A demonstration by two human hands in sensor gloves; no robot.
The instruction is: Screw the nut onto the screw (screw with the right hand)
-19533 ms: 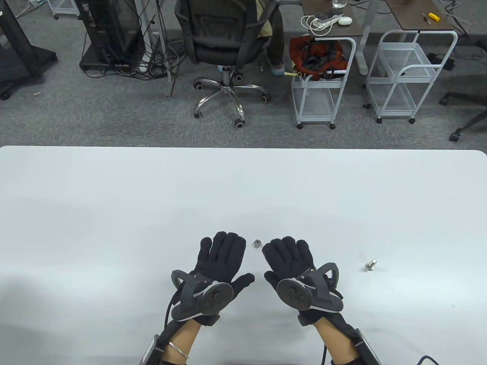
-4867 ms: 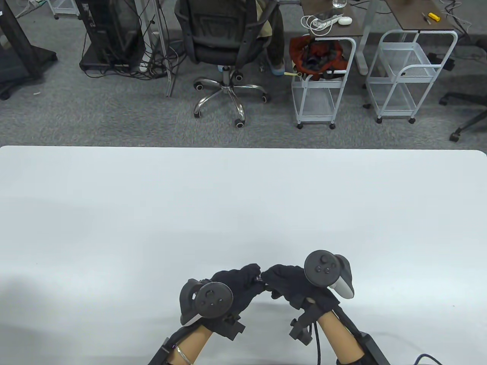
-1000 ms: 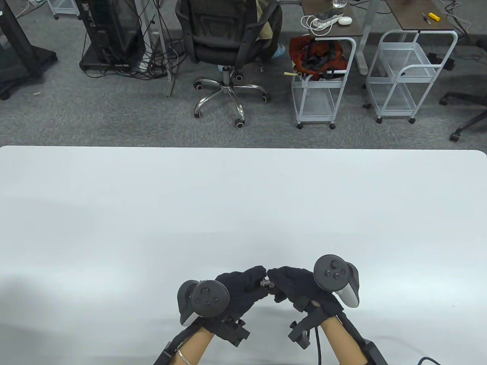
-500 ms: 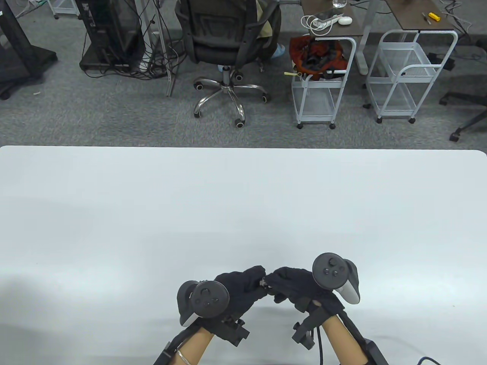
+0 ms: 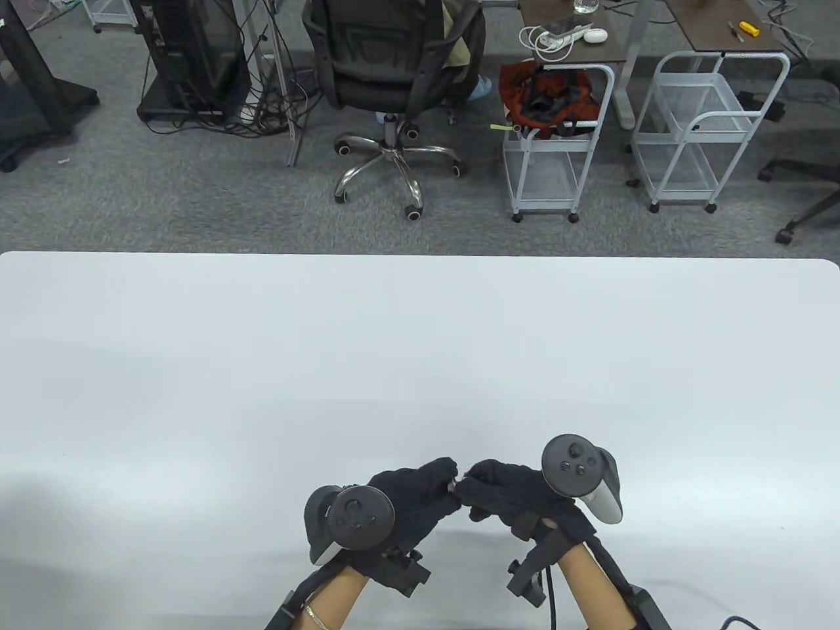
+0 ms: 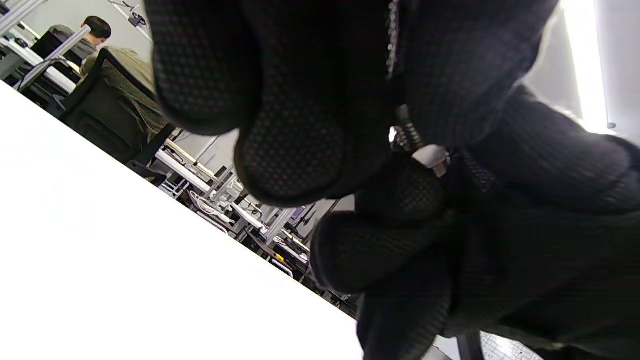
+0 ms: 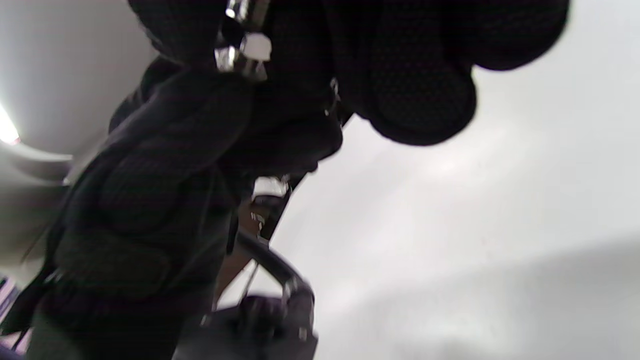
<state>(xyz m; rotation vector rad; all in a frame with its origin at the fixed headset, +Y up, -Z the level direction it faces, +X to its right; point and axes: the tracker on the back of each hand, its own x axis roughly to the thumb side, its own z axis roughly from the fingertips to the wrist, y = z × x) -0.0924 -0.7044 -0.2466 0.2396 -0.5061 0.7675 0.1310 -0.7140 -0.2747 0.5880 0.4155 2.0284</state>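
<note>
Black-gloved left hand (image 5: 410,502) pinches the threaded steel screw (image 6: 409,134); black-gloved right hand (image 5: 508,493) pinches the silver hex nut (image 6: 431,157); tilt risks cross-threading.

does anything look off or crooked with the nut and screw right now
Nothing stands out. Both hands, left hand and right hand, meet above the table with the screw and nut pinched between the fingertips. The gloves hide too much to judge whether the threads sit straight.

A silvery steel screw (image 6: 411,134), its thread dark in shadow, and a bright hex nut (image 6: 431,157) are held off the counter, pinched where the two hands' fingertips meet. The nut is seen seated on the thread.
</note>
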